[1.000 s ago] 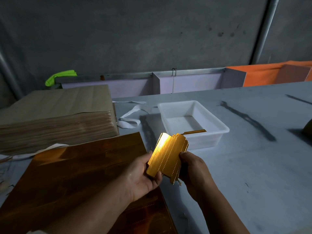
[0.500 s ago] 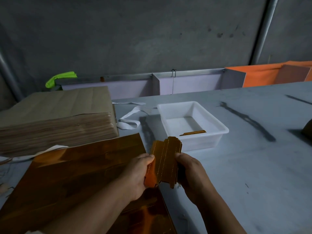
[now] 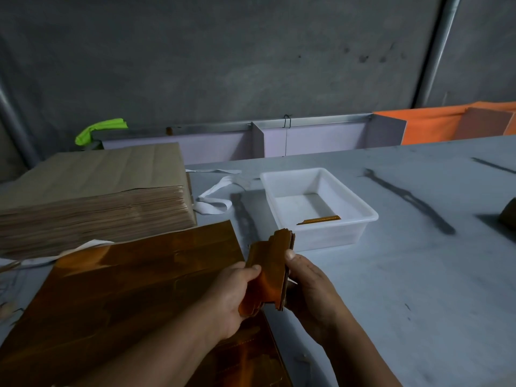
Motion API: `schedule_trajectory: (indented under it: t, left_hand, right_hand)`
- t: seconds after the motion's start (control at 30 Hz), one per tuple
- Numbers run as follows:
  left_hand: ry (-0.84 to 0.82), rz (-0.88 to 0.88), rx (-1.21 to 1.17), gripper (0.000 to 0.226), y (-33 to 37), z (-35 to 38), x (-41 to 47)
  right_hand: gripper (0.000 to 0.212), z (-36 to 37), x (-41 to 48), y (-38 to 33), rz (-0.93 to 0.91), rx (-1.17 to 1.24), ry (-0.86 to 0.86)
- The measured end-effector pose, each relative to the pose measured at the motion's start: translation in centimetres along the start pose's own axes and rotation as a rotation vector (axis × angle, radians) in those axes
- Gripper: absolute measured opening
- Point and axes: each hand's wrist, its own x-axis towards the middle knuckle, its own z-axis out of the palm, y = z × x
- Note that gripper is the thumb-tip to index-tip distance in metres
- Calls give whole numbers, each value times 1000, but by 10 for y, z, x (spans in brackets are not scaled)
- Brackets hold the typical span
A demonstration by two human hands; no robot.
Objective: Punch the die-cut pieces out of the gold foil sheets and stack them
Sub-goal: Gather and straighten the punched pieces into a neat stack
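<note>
Both hands [image 3: 231,297] grip notched foil pieces [image 3: 272,270]

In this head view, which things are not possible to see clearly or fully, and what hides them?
1. Head view: how many pieces the bundle of gold pieces holds; the left hand and right hand cover its lower part, and the edges are too thin.
2. Head view: what the dark object is; the right frame edge cuts it off.
3. Head view: the white tray's near floor; its front wall hides it.
</note>
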Motion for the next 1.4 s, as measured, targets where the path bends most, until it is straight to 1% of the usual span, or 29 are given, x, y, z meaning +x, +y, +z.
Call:
schedule_trajectory:
  t: [0.1,0.17,0.23,0.27,0.3,0.4,0.43,0.5,0.57,0.63,0.83,0.93,1.07,1.2,1.27,1.37,1.4]
  left_hand:
    - [33,72,114,16,0,-1,1]
    - [40,90,144,15,0,-3,2]
    - [60,82,136,17,0,-4,4]
    - [73,66,111,19,1,-5,5]
    - [82,43,52,22,1,-5,6]
    - [61,-77,-270,31,0,-5,5]
    - [45,-100,-339,36,0,-6,5]
    - [1,-112,-380,44,-3,-7,2]
    - [-25,-113,-370,52,-6,-6,0]
    - [-30,-117,-354,54,-8,-4,-1]
    - [22,-41,-302,28,-11,-3,3]
    - [33,11,-242,25,-10,-7,4]
    - [28,50,-182,25,-10,-14,6]
    - [3,67,-157,21,-11,-18,6]
    - [-17,83,-162,26,-10,-18,6]
    - [-69,144,-184,50,-8,-21,4]
    - [-85,171,-181,54,-7,-22,4]
  right_hand:
    - [40,-2,1,-2,32,-46,-18]
    - [40,-5,5,-1,64,-66,-11]
    - [28,-6,7,-1,85,-68,9]
    - [21,-6,7,0,91,-58,27]
    - [18,-5,7,0,96,-43,50]
    - [20,-3,9,2,95,24,132]
    - [20,-3,9,4,94,51,152]
    - [19,-2,9,5,83,84,172]
    - [18,-1,8,7,77,97,179]
    - [19,1,6,7,71,111,178]
    - [17,4,3,7,66,112,166]
    - [15,2,4,7,89,118,199]
    - [17,-3,8,1,148,133,289]
    - [18,-6,12,1,121,54,279]
    - [19,-8,12,2,124,63,285]
    - [13,-11,11,3,148,131,303]
    - [12,-13,11,4,160,159,312]
